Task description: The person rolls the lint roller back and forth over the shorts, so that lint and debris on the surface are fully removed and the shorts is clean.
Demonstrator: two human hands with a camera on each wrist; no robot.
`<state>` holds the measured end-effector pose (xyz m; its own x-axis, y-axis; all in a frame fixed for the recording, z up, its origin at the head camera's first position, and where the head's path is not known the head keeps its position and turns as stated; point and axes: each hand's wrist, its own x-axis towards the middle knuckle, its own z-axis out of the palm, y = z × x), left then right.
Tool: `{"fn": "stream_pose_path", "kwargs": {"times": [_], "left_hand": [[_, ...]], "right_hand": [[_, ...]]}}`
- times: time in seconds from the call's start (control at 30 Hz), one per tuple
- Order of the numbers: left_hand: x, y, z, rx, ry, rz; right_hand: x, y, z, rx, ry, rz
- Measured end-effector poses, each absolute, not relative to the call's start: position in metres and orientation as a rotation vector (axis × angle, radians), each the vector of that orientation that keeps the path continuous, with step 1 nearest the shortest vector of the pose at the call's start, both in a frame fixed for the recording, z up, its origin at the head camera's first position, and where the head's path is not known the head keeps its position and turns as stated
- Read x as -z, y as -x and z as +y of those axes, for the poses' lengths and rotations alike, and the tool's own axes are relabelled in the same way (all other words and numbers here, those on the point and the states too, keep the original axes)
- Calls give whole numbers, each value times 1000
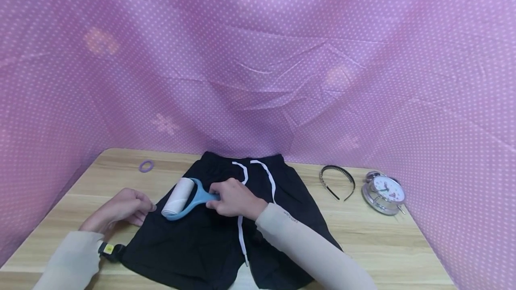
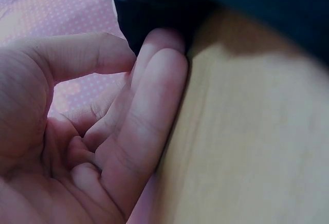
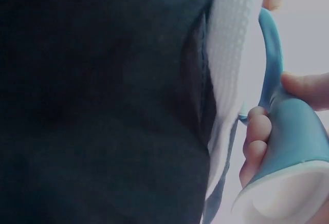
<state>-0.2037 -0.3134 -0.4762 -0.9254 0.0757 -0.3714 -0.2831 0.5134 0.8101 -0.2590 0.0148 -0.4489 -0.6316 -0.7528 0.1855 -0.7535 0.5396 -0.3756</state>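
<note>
Black shorts (image 1: 181, 249) with a white drawstring (image 1: 242, 236) lie spread on the table, waistband at the far side. My right hand (image 1: 235, 198) grips the blue handle of a lint roller (image 1: 179, 196), whose white roll lies over the shorts' left side. In the right wrist view, fingers and thumb wrap the blue handle (image 3: 295, 131), its pale hollow end facing the camera. At the shorts' left edge, my left hand (image 1: 125, 209) pinches the black cloth (image 2: 149, 13) between thumb and fingertips, as the left wrist view shows.
A purple ring (image 1: 146, 166) lies at the back left of the wooden table (image 1: 383, 245). To the right of the shorts are a black headband (image 1: 337, 168) and a silver alarm clock (image 1: 384, 193). Pink dotted cloth (image 1: 258, 66) hangs behind and around the table.
</note>
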Motion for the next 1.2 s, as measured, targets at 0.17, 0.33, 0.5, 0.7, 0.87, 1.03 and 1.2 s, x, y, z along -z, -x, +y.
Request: {"fn": "stream_pose_path", "kwargs": {"times": [0.17,0.33,0.5,0.7,0.87,1.03,1.2], "left_hand": [[476,204,-312,-1387,193,2396],[477,204,-312,-1402,179,2391],[477,205,-312,-1404,177,2393],[477,203,-313,-1396,191,2404],[476,202,-312,-1388,217,2404],[476,202,-312,-1394,204,2401],[476,202,-313,-1410,184,2392]], "right_hand": [[449,260,19,-727,-1362,-2748],[449,260,24,-765,-1362,-2761],[450,262,30,-784,-1361,-2766],[449,260,34,-752,-1360,-2785],[447,258,38,-762,-1367,-2809],[446,257,45,-787,-1358,-2835],[445,257,49,-793,-1328,-2854]]}}
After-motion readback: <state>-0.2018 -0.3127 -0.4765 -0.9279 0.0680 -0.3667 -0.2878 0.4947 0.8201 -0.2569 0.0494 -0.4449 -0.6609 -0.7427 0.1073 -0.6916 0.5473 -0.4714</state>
